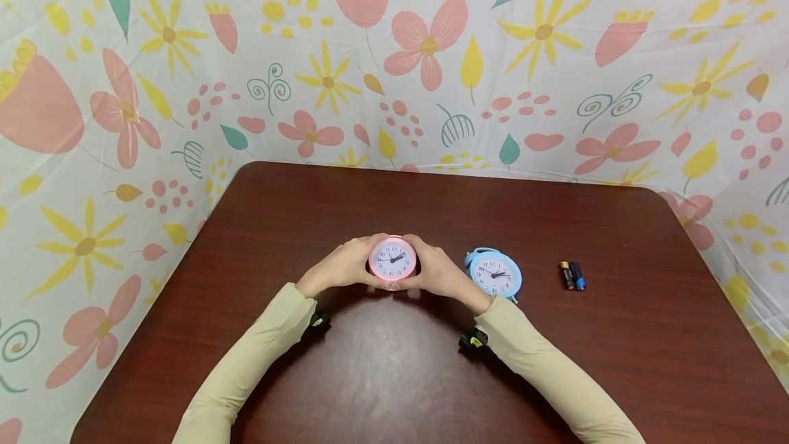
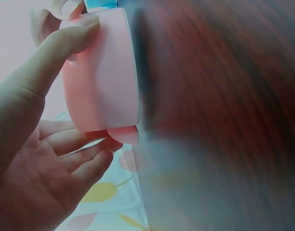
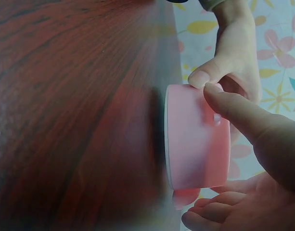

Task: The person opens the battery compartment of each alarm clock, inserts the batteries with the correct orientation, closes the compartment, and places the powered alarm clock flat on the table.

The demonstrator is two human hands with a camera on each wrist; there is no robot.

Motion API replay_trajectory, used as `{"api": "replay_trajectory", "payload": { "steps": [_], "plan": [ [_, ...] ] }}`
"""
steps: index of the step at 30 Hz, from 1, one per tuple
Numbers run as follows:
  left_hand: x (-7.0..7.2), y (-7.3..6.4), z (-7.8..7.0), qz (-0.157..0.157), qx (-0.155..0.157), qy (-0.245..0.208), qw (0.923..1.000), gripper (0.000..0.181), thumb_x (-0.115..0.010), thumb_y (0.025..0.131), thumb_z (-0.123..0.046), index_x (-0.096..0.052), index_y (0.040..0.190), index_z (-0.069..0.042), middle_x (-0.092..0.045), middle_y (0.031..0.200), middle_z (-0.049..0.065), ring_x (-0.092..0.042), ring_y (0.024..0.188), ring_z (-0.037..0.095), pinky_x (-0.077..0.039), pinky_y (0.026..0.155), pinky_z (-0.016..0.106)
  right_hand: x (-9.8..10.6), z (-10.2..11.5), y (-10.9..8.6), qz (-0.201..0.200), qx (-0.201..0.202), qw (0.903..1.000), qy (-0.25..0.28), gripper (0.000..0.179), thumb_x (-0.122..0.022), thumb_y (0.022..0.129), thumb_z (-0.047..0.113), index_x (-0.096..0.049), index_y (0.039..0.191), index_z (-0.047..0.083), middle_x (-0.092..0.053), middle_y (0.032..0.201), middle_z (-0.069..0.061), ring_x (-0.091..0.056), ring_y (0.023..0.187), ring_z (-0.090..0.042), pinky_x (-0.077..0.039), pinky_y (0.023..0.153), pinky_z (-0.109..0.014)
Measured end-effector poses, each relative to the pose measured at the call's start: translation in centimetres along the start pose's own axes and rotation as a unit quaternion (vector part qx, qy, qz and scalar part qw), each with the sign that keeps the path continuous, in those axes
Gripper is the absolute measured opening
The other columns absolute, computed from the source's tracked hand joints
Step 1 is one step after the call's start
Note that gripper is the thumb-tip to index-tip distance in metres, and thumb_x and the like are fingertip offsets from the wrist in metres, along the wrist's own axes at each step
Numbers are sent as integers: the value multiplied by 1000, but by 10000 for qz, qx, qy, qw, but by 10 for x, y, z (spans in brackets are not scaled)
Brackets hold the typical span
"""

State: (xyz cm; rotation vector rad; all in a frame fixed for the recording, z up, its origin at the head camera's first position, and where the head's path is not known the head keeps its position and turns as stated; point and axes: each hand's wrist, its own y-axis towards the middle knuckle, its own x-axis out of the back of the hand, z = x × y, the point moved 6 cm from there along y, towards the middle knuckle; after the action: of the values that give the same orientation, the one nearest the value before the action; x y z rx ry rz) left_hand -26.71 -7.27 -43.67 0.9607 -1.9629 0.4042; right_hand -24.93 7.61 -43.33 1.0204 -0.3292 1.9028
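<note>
Two hands on one pink clock [image 1: 392,260]: the left hand [image 1: 345,264] and right hand [image 1: 434,269] grip it from either side, fingers spread just wide enough for it, thumbs close together along the near edge. It's face-up around mid-table, though I can't tell if it's touching the wood. Blue clock [image 1: 495,274] lies beside the right wrist, then two batteries [image 1: 566,277] further right, all on a dark brown table [image 1: 394,382] against a flowery sheet [image 1: 370,88].

The long sleeves [image 1: 248,356] are cream, the wrist devices [image 1: 473,340] black.
</note>
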Motion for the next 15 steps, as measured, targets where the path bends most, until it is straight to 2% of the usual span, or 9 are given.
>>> {"api": "replay_trajectory", "payload": {
  "steps": [6, 15],
  "plan": [
    [1, 0, -1, 5, -74, -3, 10000, 81, -86, 69, -39, -50, 136, -11, -63, 124, 3, -61, 109, 15, -50, 93, 37, 2, 2, 1, 39, -28, 10000, -3, 90, -88, 68, 31, -41, 138, -2, -60, 126, -18, -62, 108, -29, -50, 92, -46],
    [0, -3, 0, 10, -45, -161, 9999, 79, -86, 70, -39, -50, 135, -11, -63, 124, 1, -60, 107, 13, -50, 93, 35, -1, 3, 1, 171, -90, 9997, 152, 90, -88, 68, 33, -42, 138, 4, -62, 124, -14, -61, 107, -25, -50, 91, -43]
  ]
}}
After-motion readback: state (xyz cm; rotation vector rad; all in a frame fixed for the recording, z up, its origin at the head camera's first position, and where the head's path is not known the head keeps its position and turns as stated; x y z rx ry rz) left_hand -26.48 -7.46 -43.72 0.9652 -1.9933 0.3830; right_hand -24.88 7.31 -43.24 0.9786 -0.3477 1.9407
